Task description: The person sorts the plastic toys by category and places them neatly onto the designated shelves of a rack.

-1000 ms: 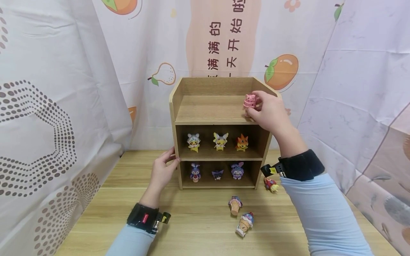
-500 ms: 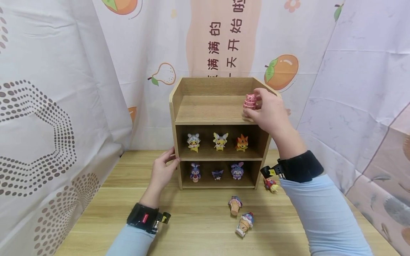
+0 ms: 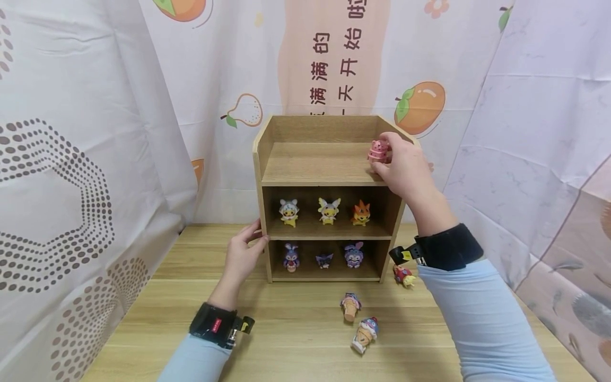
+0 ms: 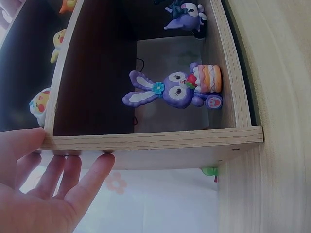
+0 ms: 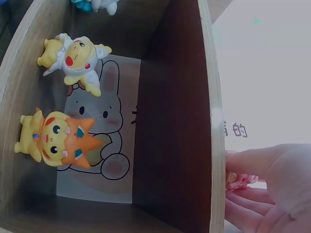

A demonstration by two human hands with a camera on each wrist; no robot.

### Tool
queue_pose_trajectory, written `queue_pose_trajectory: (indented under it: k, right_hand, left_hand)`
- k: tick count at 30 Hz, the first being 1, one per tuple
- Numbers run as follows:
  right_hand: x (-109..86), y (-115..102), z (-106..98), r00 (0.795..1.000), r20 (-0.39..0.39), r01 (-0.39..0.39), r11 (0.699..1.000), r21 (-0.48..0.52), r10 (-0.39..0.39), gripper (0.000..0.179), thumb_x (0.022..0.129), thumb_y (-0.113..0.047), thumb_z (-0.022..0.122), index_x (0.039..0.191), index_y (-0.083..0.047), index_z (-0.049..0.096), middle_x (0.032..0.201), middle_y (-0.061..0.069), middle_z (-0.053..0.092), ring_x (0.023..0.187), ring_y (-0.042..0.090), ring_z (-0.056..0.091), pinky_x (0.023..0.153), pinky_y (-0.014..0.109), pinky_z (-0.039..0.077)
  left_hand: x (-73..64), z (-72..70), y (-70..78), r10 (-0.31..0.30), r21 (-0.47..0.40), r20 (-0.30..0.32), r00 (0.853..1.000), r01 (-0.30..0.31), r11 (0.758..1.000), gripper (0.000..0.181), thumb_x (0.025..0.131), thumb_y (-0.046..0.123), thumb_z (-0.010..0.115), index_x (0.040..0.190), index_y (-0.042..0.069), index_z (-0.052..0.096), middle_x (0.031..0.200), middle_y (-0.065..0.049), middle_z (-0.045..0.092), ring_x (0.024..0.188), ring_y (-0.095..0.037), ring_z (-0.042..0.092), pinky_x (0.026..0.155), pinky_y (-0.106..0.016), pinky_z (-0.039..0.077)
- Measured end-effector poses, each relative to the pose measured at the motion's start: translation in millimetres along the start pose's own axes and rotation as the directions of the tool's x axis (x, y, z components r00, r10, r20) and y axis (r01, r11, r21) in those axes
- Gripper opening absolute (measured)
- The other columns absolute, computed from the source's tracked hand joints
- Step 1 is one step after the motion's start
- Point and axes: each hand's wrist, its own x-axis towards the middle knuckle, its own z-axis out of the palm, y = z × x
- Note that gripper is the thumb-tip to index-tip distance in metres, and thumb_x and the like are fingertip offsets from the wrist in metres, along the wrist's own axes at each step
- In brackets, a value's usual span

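Observation:
A small pink figurine (image 3: 377, 152) stands at the right end of the top board of the wooden shelf (image 3: 310, 164). My right hand (image 3: 406, 167) pinches it between thumb and fingers; the right wrist view shows only part of the pink figurine (image 5: 238, 181), the rest being behind the board and fingers. Extended fingers of my left hand (image 3: 244, 252) rest against the shelf's left outer side, with the thumb at its front edge. In the left wrist view, a purple rabbit figurine (image 4: 177, 90) with a cake is close to that hand (image 4: 63, 187).
Yellow figurines (image 3: 288, 212) and an orange-hooded one (image 3: 360, 213) occupy the middle level. Purple figurines (image 3: 353, 255) line the lower level. On the table (image 3: 286, 329) lie two ice-cream-cone figurines (image 3: 365, 334) and a red-and-yellow figurine (image 3: 403, 276) by the shelf's right side.
My right hand has shifted the pink figurine slightly to the right along the top board. My left hand has stayed on the shelf's side.

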Motion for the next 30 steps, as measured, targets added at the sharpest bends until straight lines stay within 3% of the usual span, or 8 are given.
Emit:
queue_pose_trajectory:
  k: [5, 6, 15, 30]
  right_hand:
    - [-0.9, -0.4, -0.7, 1.000, -0.010, 0.010, 1.000, -0.004, -0.010, 0.056, 0.094, -0.018, 0.073, 0.143, -0.002, 0.050, 0.124, 0.026, 0.062, 0.113, 0.043, 0.052, 0.094, 0.057, 0.046]
    - [-1.0, -0.5, -0.2, 1.000, -0.010, 0.011, 1.000, -0.003, -0.011, 0.056, 0.094, -0.018, 0.073, 0.143, -0.002, 0.050, 0.125, 0.026, 0.062, 0.112, 0.043, 0.052, 0.094, 0.057, 0.046]
    - [-2.1, -2.2, 0.3, 1.000, -0.015, 0.006, 1.000, 0.018, -0.006, 0.057, 0.093, -0.017, 0.075, 0.142, -0.002, 0.050, 0.122, 0.023, 0.064, 0.110, 0.040, 0.056, 0.088, 0.054, 0.050]
    - [-10.4, -0.6, -3.2, 0.999, -0.039, 0.005, 0.999, 0.038, -0.003, 0.062, 0.092, -0.016, 0.076, 0.145, -0.004, 0.048, 0.132, 0.027, 0.062, 0.115, 0.046, 0.061, 0.092, 0.061, 0.052]
  left_hand:
    - [0.1, 0.3, 0.1, -0.006, -0.003, 0.007, 1.000, 0.006, 1.000, 0.051, 0.096, 0.003, 0.069, 0.144, -0.001, 0.054, 0.139, -0.019, 0.059, 0.120, -0.035, 0.062, 0.081, -0.038, 0.063]
    - [1.6, 0.2, -4.8, 0.001, -0.007, 0.008, 1.000, -0.001, 1.000, 0.051, 0.096, 0.004, 0.070, 0.144, 0.000, 0.055, 0.138, -0.018, 0.059, 0.120, -0.035, 0.062, 0.080, -0.036, 0.063]
    - [1.0, -0.9, -3.3, 0.013, -0.001, 0.015, 1.000, -0.013, 1.000, 0.050, 0.097, 0.006, 0.069, 0.145, -0.001, 0.055, 0.141, -0.018, 0.058, 0.120, -0.034, 0.062, 0.079, -0.031, 0.063]
    - [0.4, 0.0, -2.6, -0.009, -0.012, 0.011, 1.000, 0.009, 1.000, 0.053, 0.096, 0.003, 0.070, 0.145, 0.000, 0.053, 0.141, -0.017, 0.058, 0.121, -0.033, 0.062, 0.081, -0.035, 0.063]
